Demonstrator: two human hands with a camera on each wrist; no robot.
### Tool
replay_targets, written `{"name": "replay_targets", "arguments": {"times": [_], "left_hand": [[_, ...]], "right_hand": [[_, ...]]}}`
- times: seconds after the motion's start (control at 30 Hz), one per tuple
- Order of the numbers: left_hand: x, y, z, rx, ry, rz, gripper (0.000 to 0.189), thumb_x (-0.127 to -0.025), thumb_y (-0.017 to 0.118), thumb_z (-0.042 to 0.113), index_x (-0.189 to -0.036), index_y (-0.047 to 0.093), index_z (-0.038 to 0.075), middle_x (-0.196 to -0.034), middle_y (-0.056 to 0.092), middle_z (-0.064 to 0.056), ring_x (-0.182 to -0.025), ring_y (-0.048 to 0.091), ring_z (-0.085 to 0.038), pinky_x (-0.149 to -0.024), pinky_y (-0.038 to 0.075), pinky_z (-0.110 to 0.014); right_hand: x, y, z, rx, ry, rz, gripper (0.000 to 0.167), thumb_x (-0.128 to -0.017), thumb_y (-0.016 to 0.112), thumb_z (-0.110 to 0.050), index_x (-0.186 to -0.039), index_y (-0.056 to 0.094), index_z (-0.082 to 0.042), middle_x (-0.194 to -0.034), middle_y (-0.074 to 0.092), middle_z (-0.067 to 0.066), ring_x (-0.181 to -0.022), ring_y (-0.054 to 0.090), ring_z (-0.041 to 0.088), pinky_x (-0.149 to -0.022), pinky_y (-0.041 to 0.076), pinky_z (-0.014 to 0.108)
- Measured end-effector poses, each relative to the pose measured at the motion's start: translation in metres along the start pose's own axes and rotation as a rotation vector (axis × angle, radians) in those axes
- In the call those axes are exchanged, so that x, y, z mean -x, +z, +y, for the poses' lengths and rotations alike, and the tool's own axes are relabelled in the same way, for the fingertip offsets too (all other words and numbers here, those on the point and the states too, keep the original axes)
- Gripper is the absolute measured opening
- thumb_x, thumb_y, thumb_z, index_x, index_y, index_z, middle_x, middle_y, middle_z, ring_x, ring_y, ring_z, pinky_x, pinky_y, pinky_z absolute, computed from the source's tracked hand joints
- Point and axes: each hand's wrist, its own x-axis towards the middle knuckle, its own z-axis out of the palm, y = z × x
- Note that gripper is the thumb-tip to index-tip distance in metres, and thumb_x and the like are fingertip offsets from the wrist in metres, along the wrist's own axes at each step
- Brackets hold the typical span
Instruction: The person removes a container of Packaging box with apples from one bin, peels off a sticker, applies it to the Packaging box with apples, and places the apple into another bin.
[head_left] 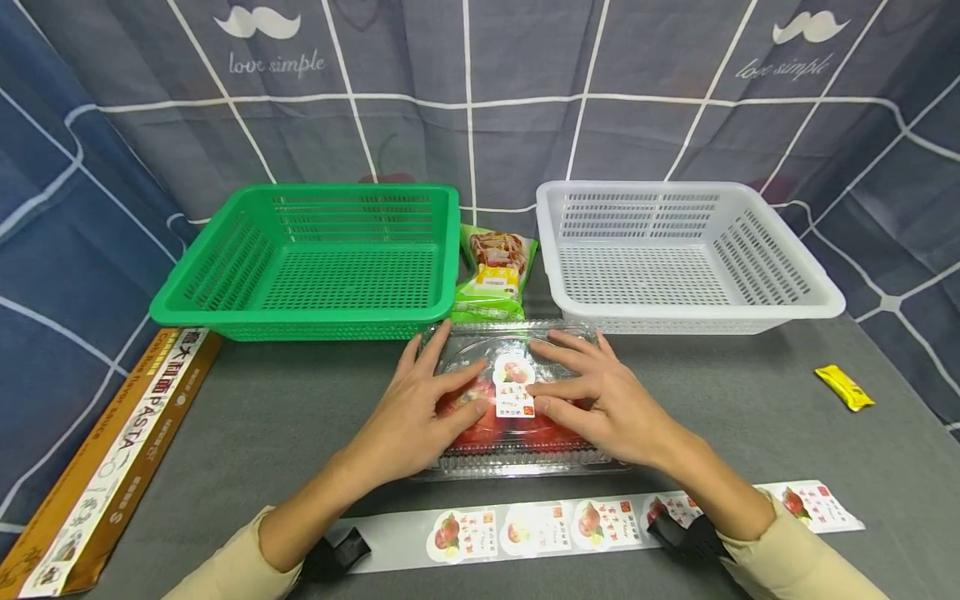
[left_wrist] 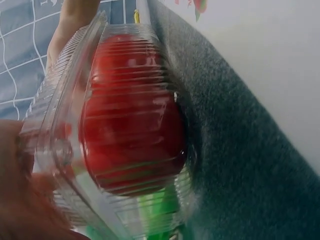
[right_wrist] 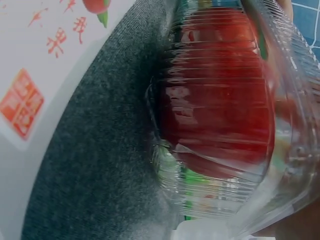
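Note:
A clear plastic clamshell box point(head_left: 525, 454) stands lid closed on the table, with round red fruits point(left_wrist: 132, 115) inside. A white label with a fruit picture point(head_left: 514, 400) sits on the lid's middle. My left hand point(head_left: 412, 408) rests on the left part of the lid, fingers spread and fairly straight. From the right, my right hand point(head_left: 611, 400) lies across the lid, its thumb and index fingertip at the label's right edge. In the right wrist view, the ribbed box wall point(right_wrist: 215, 95) shows the red fruit behind it. Nearer me lies a strip of fruit labels point(head_left: 536, 529).
Behind the box stand a green basket point(head_left: 300, 317) and a white basket point(head_left: 697, 312), with a green food packet point(head_left: 491, 279) between them. At the left lies a long pasta box point(head_left: 112, 467). A small yellow packet point(head_left: 844, 387) lies at the right.

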Motion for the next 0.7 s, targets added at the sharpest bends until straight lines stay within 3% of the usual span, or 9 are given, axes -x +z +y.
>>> {"name": "replay_targets", "arguments": {"times": [0.17, 0.33, 0.43, 0.6, 0.7], "left_hand": [[0.004, -0.008, -0.004, 0.010, 0.002, -0.021, 0.057, -0.092, 0.070, 0.042, -0.143, 0.054, 0.021, -0.165, 0.008, -0.005, -0.148, 0.001, -0.039, -0.103, 0.019, -0.075], [0.017, -0.018, -0.010, 0.035, -0.002, 0.006, 0.057, -0.092, 0.071, 0.034, -0.144, 0.053, 0.017, -0.164, 0.011, -0.004, -0.147, 0.012, -0.037, -0.101, 0.025, -0.074], [0.026, -0.021, -0.013, 0.051, -0.052, 0.007, 0.057, -0.094, 0.067, 0.042, -0.145, 0.052, 0.021, -0.164, 0.012, -0.005, -0.144, 0.023, -0.040, -0.098, 0.031, -0.074], [0.034, -0.022, -0.017, 0.171, -0.162, -0.054, 0.061, -0.094, 0.061, 0.053, -0.149, 0.044, 0.032, -0.162, 0.014, -0.014, -0.126, 0.049, -0.044, -0.091, 0.043, -0.067], [0.034, -0.020, -0.017, 0.243, -0.195, -0.069, 0.060, -0.095, 0.062, 0.050, -0.149, 0.042, 0.035, -0.161, 0.018, -0.015, -0.133, 0.042, -0.041, -0.096, 0.038, -0.067]], "right_hand": [[0.001, 0.003, 0.000, -0.031, 0.012, 0.073, 0.012, -0.090, 0.072, -0.019, -0.096, 0.081, -0.017, -0.139, 0.057, 0.006, -0.139, 0.037, 0.033, -0.112, 0.005, 0.066], [0.002, 0.007, -0.003, -0.032, 0.027, 0.129, 0.010, -0.088, 0.072, -0.016, -0.091, 0.082, -0.019, -0.136, 0.059, 0.007, -0.136, 0.040, 0.034, -0.112, 0.007, 0.065], [0.003, 0.008, -0.004, -0.025, 0.026, 0.142, 0.011, -0.087, 0.072, -0.015, -0.091, 0.081, -0.019, -0.135, 0.060, 0.007, -0.136, 0.040, 0.034, -0.113, 0.007, 0.065], [0.004, 0.006, -0.006, -0.025, 0.035, 0.166, 0.012, -0.087, 0.072, -0.014, -0.095, 0.080, -0.016, -0.135, 0.060, 0.007, -0.134, 0.042, 0.034, -0.113, 0.013, 0.063], [0.006, 0.002, -0.007, -0.040, 0.077, 0.248, 0.014, -0.088, 0.071, -0.009, -0.101, 0.078, -0.010, -0.134, 0.060, 0.008, -0.130, 0.047, 0.031, -0.109, 0.028, 0.058]]}}
